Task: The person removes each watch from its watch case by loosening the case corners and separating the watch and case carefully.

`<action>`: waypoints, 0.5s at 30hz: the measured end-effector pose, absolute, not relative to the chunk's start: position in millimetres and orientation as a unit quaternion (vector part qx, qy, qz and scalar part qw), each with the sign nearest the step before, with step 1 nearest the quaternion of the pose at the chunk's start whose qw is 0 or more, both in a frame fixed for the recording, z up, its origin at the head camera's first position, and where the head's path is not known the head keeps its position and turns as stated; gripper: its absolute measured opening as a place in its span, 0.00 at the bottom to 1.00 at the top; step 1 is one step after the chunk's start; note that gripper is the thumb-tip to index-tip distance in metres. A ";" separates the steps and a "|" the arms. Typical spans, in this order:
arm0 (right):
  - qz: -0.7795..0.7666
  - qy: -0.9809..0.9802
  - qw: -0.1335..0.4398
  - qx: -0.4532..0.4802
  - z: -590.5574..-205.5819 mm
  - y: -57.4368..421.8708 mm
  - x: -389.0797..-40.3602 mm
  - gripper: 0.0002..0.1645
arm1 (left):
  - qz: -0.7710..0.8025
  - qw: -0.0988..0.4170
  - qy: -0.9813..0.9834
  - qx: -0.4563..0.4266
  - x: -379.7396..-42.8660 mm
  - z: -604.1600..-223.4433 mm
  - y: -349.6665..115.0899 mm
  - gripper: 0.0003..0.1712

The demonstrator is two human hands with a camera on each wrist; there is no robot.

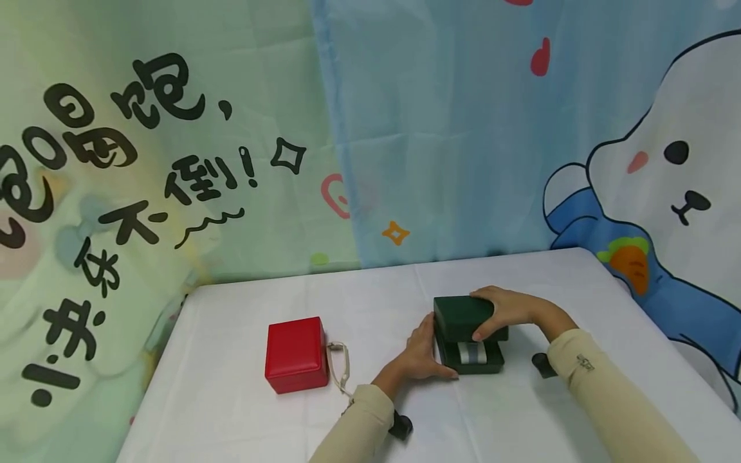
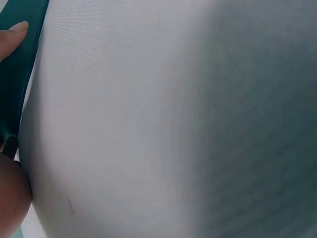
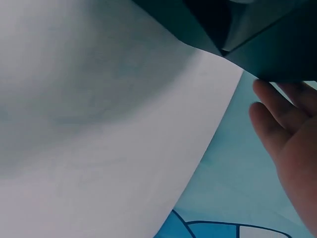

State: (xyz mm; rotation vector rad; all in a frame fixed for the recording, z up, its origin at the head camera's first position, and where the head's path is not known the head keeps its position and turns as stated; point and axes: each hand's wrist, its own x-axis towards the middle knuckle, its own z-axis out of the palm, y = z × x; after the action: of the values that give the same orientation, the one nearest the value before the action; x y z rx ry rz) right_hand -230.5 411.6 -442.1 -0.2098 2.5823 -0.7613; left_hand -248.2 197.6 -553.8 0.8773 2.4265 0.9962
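Observation:
A dark green hinged box [image 1: 483, 369] stands right of the table's middle, its lid [image 1: 460, 315] tilted partly up. Through the front gap shows a white cushion with a silver-grey band [image 1: 472, 352] around it; the rest of the inside is hidden. My right hand [image 1: 512, 310] grips the lid, thumb at the front edge and fingers over the far right side. Around the box's left front corner, my left hand [image 1: 418, 354] holds the base, fingers along the left side and thumb at the front. In the right wrist view, fingers [image 3: 275, 106] lie against the green lid.
To the left, a closed red box [image 1: 295, 357] sits on the white-covered table [image 1: 231, 386]. A pale strap or cord loop [image 1: 345, 366] lies beside it, near my left sleeve [image 1: 359, 427]. Printed curtains hang behind the table's back edge.

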 end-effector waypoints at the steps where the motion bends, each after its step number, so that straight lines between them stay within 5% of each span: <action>1: -0.284 0.929 0.226 -0.074 -440.9 412.6 -232.0 0.61 | 0.352 0.185 0.862 0.314 -247.9 -553.6 197.9 0.67; 15: -0.311 0.917 0.246 -0.046 -431.0 416.9 -246.3 0.54 | 0.342 0.164 0.870 0.315 -248.9 -548.7 198.2 0.67</action>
State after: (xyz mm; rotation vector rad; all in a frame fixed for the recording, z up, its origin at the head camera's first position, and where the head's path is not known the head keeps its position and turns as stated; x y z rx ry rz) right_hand -246.3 416.9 -431.0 -0.1262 2.5011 -0.8493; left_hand -248.9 198.2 -548.7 0.8976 2.4800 0.9756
